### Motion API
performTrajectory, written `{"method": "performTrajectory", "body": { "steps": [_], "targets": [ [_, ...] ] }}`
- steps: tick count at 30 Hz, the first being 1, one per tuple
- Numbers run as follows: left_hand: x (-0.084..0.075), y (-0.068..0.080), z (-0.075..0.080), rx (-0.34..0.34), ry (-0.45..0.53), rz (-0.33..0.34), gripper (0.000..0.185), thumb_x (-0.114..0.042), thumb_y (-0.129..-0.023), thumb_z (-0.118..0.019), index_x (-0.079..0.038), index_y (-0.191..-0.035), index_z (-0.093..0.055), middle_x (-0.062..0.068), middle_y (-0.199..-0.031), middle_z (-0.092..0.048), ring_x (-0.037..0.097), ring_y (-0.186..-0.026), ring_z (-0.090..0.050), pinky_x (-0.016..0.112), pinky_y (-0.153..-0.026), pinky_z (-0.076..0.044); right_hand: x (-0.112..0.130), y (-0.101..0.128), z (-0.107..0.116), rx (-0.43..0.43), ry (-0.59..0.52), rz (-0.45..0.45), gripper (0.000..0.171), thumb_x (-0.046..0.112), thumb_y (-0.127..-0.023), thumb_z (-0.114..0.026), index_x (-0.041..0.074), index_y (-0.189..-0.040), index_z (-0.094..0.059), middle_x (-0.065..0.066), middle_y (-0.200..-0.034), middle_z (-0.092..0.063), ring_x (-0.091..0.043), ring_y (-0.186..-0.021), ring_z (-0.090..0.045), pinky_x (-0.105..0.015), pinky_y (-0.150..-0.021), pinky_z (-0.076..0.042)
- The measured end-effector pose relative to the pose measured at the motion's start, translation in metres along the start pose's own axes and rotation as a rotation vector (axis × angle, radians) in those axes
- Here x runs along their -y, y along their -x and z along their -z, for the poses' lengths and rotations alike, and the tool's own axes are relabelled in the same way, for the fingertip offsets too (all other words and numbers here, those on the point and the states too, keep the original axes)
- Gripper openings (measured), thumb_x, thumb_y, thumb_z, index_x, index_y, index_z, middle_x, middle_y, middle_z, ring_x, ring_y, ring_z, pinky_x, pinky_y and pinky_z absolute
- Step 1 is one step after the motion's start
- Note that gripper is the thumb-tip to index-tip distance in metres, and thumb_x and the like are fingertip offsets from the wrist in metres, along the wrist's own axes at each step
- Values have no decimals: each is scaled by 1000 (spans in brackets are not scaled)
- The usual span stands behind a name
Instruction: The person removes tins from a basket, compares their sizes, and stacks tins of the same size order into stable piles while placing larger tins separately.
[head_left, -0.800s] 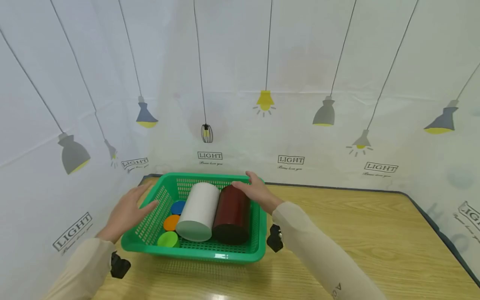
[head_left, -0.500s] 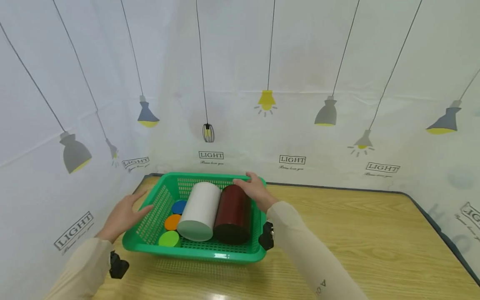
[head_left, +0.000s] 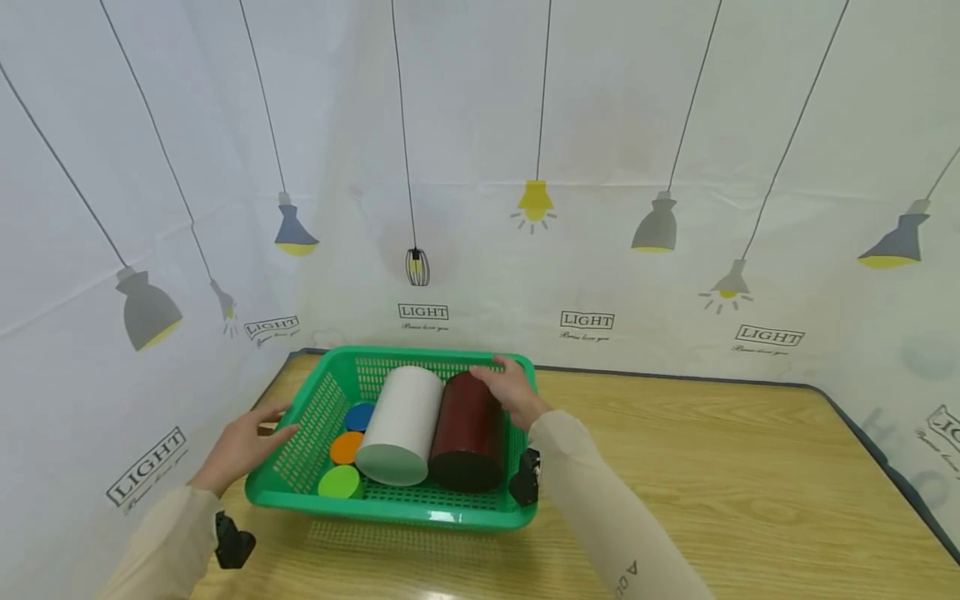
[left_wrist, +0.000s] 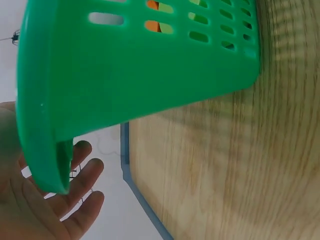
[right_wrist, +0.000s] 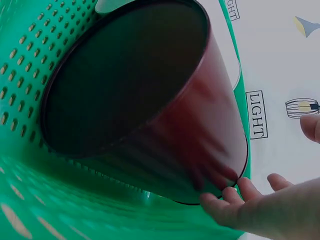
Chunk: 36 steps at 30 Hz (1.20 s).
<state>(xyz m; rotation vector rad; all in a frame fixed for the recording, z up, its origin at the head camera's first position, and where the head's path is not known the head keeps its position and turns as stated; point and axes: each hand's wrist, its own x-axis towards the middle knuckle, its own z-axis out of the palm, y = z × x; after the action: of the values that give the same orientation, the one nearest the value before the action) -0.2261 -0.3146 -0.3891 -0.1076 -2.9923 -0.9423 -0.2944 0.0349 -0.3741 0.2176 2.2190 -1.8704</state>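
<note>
A green plastic basket (head_left: 397, 512) sits on the table, holding a white cylinder (head_left: 403, 412) and a dark red cylinder (head_left: 467, 433) lying side by side. Left of them are a blue disc (head_left: 359, 416), an orange disc (head_left: 346, 447) and a lime green disc (head_left: 341, 482). My left hand (head_left: 238, 448) is at the basket's left rim; the left wrist view shows its fingers (left_wrist: 85, 180) loosely spread beyond the rim. My right hand (head_left: 513, 392) reaches over the right side, its fingertips (right_wrist: 246, 189) right at the far end of the dark red cylinder and the thumb held apart.
The wood-patterned table (head_left: 690, 483) has a dark edge strip (head_left: 675, 377) along the back. White sheeting (head_left: 480, 125) printed with hanging lamps stands behind and to the left. Each wrist carries a small black device (head_left: 234, 542).
My left hand has lowered and drawn slightly left along the rim. The right hand has dipped a little at the dark red cylinder's far end, its wrist shifting left. The basket stays about where it was.
</note>
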Motion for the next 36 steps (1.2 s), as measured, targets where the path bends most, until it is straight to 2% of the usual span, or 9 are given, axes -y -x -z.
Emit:
{"method": "performTrajectory", "body": {
  "steps": [8,14,19,27,36],
  "targets": [
    [7,2,-3,6,104,39,56,-32,-90,-51,0,-133,-36,31,-121,-44,43,-103,-48,48,-76,-45,-5,1,-4,-59,-27,-4,61,30,-84,-60,7,-135,-34,-16,-127,-42,-31,-115,-41,-47,-94,-34],
    [9,4,-7,26,206,123,59,-35,-91,-49,-5,-138,-30,29,-121,-42,38,-105,-45,46,-76,-45,-10,1,-6,-48,-64,22,59,21,-85,-59,4,-135,-33,-18,-133,-36,-33,-119,-37,-47,-96,-31],
    [10,3,-11,29,227,183,62,-39,-90,-48,-9,-140,-26,28,-123,-41,37,-104,-45,48,-77,-43,-13,3,-10,-52,-50,38,59,17,-84,-60,2,-135,-33,-18,-138,-30,-33,-122,-33,-47,-97,-30],
    [13,4,-13,-1,216,169,64,-42,-89,-49,-13,-141,-27,27,-125,-40,40,-112,-39,56,-83,-38,-16,1,-14,-53,35,13,67,10,-79,-65,3,-136,-31,-20,-133,-36,-35,-116,-39,-47,-92,-35],
    [15,0,-15,-33,206,168,63,-43,-88,-50,-13,-140,-30,26,-128,-39,40,-113,-39,56,-85,-36,-17,-1,-14,-32,164,14,80,10,-74,-71,3,-139,-25,-22,-128,-38,-36,-110,-42,-48,-88,-38]
  ]
}}
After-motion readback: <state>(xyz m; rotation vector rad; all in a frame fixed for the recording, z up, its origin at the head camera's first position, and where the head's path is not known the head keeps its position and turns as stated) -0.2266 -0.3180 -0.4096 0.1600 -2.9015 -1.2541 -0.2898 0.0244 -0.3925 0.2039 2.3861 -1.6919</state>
